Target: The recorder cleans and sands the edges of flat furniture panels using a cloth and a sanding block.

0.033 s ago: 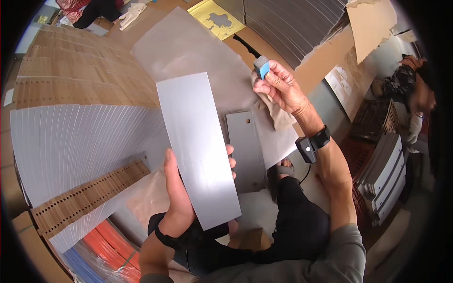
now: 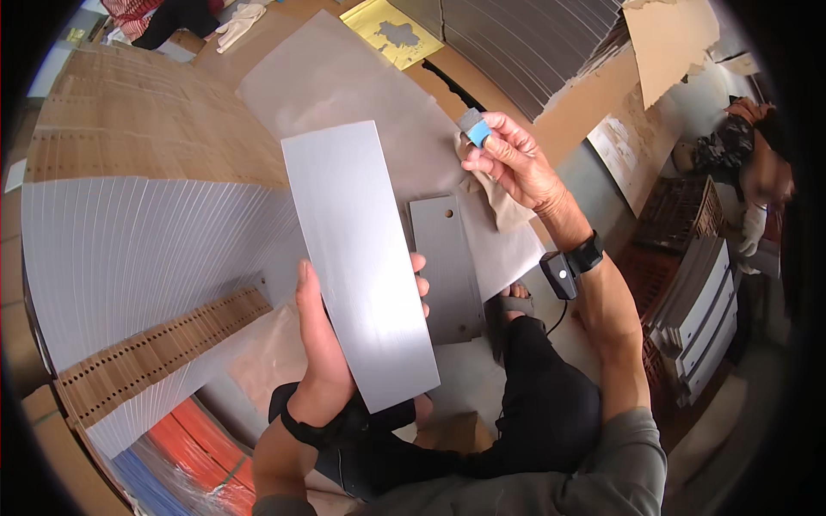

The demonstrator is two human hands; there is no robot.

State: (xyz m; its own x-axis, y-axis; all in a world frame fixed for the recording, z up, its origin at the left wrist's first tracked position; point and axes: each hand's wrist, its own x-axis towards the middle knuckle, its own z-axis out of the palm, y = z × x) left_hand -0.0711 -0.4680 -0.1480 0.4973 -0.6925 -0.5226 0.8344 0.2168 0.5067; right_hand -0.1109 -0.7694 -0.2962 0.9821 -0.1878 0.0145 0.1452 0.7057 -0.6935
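Observation:
My left hand [image 2: 323,357] is closed round a long grey panel [image 2: 357,258], gripping it by its two long edges. The thumb lies along the left edge and the fingertips curl over the right edge. The panel's smooth face is turned up toward me and catches the light. Up and to the right, my right hand [image 2: 516,168] pinches a small blue-and-grey block [image 2: 475,129] between thumb and fingers, apart from the panel. Beyond the panel, more grey boards [image 2: 443,267] with a round hole lie on the covered table.
On the left stand tightly packed rows of grey-faced boards [image 2: 155,232]. A yellow sheet with a grey patch [image 2: 391,33] and stacked grey panels [image 2: 525,52] are at the back. A beige cloth [image 2: 499,202] lies below my right hand. Crates [image 2: 680,224] stand right; another person [image 2: 757,172] is beyond.
The panel in my left hand has shifted slightly away from me. The block in my right hand has tilted a little. Both grips are kept.

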